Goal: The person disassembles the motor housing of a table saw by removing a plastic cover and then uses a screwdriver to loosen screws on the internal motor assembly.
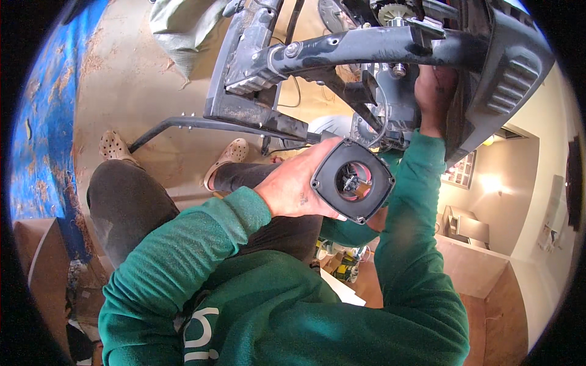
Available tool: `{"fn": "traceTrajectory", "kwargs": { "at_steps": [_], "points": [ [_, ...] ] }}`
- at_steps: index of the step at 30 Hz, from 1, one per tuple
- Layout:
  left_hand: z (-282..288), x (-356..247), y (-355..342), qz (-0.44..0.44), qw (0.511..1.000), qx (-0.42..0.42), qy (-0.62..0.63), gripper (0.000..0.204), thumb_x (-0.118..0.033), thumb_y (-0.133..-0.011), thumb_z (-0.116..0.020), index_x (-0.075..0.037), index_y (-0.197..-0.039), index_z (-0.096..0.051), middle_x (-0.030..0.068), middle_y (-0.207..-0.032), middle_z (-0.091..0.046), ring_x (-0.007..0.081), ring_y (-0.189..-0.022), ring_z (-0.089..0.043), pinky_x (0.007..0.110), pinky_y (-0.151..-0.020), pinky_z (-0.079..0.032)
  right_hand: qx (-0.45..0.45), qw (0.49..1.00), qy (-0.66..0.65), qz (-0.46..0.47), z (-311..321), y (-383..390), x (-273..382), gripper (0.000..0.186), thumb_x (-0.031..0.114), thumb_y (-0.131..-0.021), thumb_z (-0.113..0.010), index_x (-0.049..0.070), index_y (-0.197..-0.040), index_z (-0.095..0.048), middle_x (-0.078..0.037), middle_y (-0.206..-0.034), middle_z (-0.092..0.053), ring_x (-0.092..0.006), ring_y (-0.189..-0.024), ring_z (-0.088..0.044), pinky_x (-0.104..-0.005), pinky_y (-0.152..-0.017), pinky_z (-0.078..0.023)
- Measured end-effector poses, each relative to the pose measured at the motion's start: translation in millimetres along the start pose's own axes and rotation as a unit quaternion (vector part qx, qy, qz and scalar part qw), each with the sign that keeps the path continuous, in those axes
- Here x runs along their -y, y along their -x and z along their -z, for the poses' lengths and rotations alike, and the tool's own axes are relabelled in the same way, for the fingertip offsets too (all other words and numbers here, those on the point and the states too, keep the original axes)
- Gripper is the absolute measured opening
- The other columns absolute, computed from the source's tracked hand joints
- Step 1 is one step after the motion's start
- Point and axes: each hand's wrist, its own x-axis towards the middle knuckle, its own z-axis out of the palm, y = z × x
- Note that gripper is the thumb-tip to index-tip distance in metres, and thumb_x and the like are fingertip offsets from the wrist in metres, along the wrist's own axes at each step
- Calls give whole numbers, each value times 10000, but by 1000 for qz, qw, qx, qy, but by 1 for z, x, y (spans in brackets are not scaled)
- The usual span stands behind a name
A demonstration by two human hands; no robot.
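My left hand [296,183] is wrapped round a black, square-ended housing [381,189] with rounded corners and small screw holes. Its round opening faces up, with a pinkish ring and metallic shapes visible inside. My right hand [434,91] reaches among the parts of a dark vehicle frame, close to the ribbed black side panel [513,79]. The frame tube [366,47] and neighbouring parts hide its fingers, so what it touches cannot be seen. A gear-like metal wheel [395,13] sits above it, and a thin cable [386,116] runs to its left.
A black bent bar [183,122] extends leftward from the frame near my feet in beige clogs [233,152]. A pale sack [186,30] lies at the upper left, beside a dirty blue sheet [49,116]. Tools or boxes [347,268] show below my arms. A low wooden partition [470,268] stands right.
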Motion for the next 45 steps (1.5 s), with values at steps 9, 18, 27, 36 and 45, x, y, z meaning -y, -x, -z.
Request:
{"fn": "traceTrajectory", "kwargs": {
  "at_steps": [9,18,27,36,45],
  "points": [
    [0,2,1,17,1000,0,2,1350,-390,-584,-1057,5,-1613,-277,235,-1524,-539,380,-1417,-551,462,-1203,-427,7,966,-88,-242,-1,21,44,284,259,-964,-726,-10,-1053,-757,-118,-977,-764,-279,-930,-704,-376,-876,-516],
    [2,0,-1,16,1000,2,15,1344,-384,-586,-1058,2,-1614,-284,238,-1530,-525,379,-1435,-531,464,-1210,-418,28,826,-328,-458,-17,29,54,485,486,-1004,-659,16,-910,-736,-23,-735,-673,-121,-634,-593,-275,-645,-475],
    [-3,7,-1,15,1000,-10,17,1321,-348,-583,-1057,11,-1605,-301,236,-1510,-542,366,-1418,-547,458,-1195,-428,64,682,-558,-468,-21,44,21,595,573,-1047,-512,7,-1085,-693,-96,-919,-703,-167,-785,-641,-312,-733,-526],
    [-2,4,-3,30,999,-3,25,1308,-336,-574,-1061,23,-1590,-320,236,-1489,-560,368,-1397,-566,456,-1181,-440,19,708,-516,-481,-20,42,35,481,508,-1018,-639,32,-1028,-708,-71,-849,-690,-167,-725,-630,-309,-709,-525],
    [-2,8,-2,25,1000,-4,15,1323,-359,-578,-1060,33,-1595,-309,251,-1505,-545,384,-1410,-553,464,-1194,-427,10,698,-533,-478,-24,41,35,448,447,-1012,-659,0,-1026,-697,-73,-829,-672,-169,-724,-628,-308,-699,-535]
  ]
}}
